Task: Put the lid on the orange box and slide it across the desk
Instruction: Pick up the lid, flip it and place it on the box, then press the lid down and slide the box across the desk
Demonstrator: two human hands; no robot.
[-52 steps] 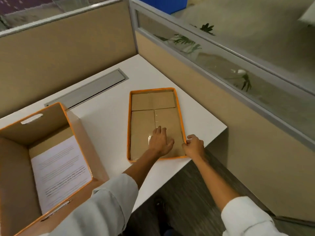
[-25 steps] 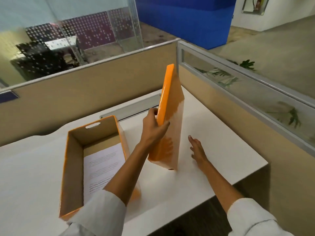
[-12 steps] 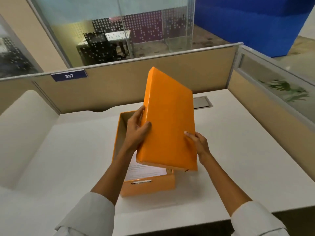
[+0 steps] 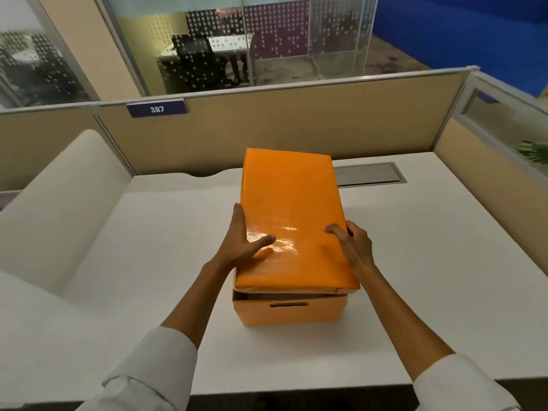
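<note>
The glossy orange lid [image 4: 292, 215] lies over the orange box [image 4: 289, 312], which stands in the middle of the white desk [image 4: 148, 247]. At the near end the lid sits raised, with a dark gap between it and the box's rim. My left hand [image 4: 241, 241] grips the lid's left edge, thumb on top. My right hand [image 4: 353, 246] holds the lid's right edge with curled fingers. A handle slot shows in the box's near wall. The box's inside is hidden.
Beige partitions [image 4: 267, 126] wall the desk at the back and right. A grey cable hatch [image 4: 367, 173] is set into the desk behind the box. A rounded white divider [image 4: 59, 197] rises on the left. A blue plate reading 387 [image 4: 156, 109] hangs on the partition.
The lid was lifted off the desk at the right, turned orange side up and brought over the open box; it now lies nearly flat on it, held by both hands.
</note>
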